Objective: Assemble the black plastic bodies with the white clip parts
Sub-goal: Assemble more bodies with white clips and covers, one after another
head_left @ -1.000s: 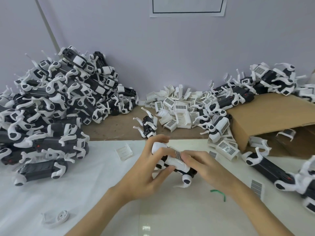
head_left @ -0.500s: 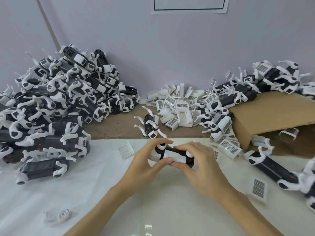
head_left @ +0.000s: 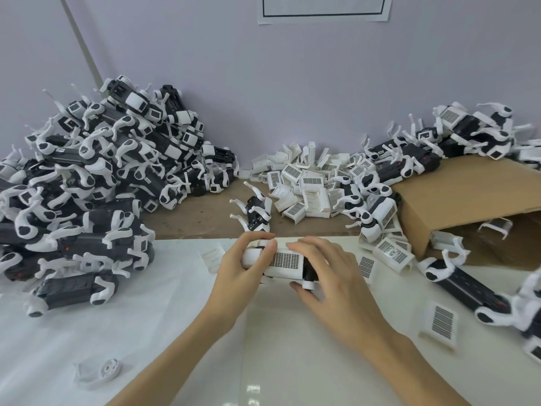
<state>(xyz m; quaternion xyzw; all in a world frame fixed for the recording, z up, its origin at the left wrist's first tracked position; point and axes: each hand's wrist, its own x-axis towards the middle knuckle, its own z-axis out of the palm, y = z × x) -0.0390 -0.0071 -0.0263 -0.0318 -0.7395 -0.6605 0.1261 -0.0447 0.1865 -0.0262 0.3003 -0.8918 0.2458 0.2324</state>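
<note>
Both hands hold one black plastic body (head_left: 308,269) above the white table sheet. A white clip part (head_left: 285,263) with a grid label sits over its top. My left hand (head_left: 237,269) grips the left end, thumb across the white cap. My right hand (head_left: 325,276) curls over the right end, with fingers on the clip and thumb under a white wheel. Most of the black body is hidden by the clip and my fingers.
A big heap of black-and-white bodies (head_left: 87,194) fills the left. Loose white clips (head_left: 307,183) lie at the back centre. A cardboard box (head_left: 474,200) lies at the right, more bodies (head_left: 468,285) beside it. A single body (head_left: 256,213) stands just beyond my hands.
The body has been turned in my hands, so the white labelled clip now faces up instead of the black side. My hands stayed in about the same place.
</note>
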